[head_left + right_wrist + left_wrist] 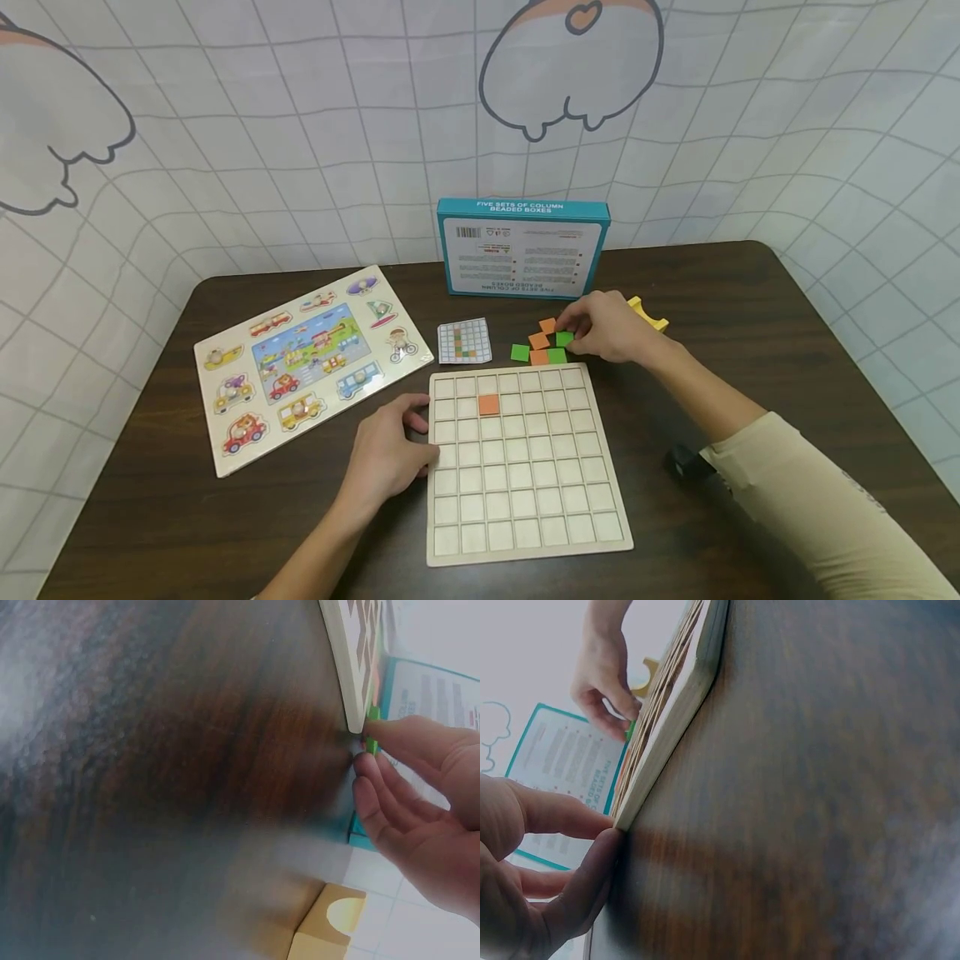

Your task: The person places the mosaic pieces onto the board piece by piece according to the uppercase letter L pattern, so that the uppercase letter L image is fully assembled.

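Dark tabletop (720, 308), grid board (519, 475) squarely toward box (521, 250)

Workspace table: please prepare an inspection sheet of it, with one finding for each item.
Surface: dark wood-grained table.
Job's things: grid board with one orange tile; loose tiles and pattern card beyond its far edge.
Clutter: picture puzzle at left, teal box standing behind, yellow piece at right.
Hands: left hand pinches board's left edge; right hand pinches green tile.
Cables: nothing seen.
Surroundings: white gridded backdrop with cartoon outlines.

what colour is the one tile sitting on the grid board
Orange; the tile shows best in the head view.
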{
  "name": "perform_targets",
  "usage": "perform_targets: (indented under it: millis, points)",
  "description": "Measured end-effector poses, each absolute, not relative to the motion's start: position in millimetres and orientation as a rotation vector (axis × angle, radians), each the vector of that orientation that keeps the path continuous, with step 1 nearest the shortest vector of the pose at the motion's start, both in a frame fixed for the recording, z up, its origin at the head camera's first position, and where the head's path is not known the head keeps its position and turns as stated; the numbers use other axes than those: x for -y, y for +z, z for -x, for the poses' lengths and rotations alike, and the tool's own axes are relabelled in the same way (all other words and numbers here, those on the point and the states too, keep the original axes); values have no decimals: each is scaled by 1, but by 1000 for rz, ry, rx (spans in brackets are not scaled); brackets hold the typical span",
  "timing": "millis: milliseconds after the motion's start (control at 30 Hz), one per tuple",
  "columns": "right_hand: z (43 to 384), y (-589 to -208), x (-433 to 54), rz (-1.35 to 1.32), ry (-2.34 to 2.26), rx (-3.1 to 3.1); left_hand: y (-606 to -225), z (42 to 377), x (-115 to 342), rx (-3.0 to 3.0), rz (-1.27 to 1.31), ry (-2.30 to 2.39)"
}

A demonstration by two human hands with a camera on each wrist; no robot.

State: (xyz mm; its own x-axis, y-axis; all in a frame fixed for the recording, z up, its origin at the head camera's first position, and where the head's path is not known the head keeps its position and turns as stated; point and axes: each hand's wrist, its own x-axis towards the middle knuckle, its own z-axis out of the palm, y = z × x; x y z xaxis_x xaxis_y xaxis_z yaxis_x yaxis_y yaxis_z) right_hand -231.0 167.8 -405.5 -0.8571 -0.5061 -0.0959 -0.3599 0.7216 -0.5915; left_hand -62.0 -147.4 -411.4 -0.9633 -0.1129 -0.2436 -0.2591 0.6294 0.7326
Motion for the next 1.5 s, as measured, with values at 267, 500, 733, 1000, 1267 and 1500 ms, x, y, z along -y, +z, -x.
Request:
perform_targets:
  millis: [267,500,733,1000,1267,1500]
  points:
    - [229,-402,-168,682,-826,-2681,-411,62,147,-2675,304,1246]
    - [228,-400,-168,664,-804,-2707,-411,62,147,-2678,299,1242]
    - [227,-399,-169,668,-806,-2708,-412,62,147,-2682,291,1244]
    - [223,-396,-169,687,-817,-2706,-413,62,147,-2687,290,1245]
    - [220,-395,-167,688,-824,-2700,-414,63,147,-2692,288,1230]
    - [216,-394,-166,717,-811,-2709,-414,63,148,-2691,291,1228]
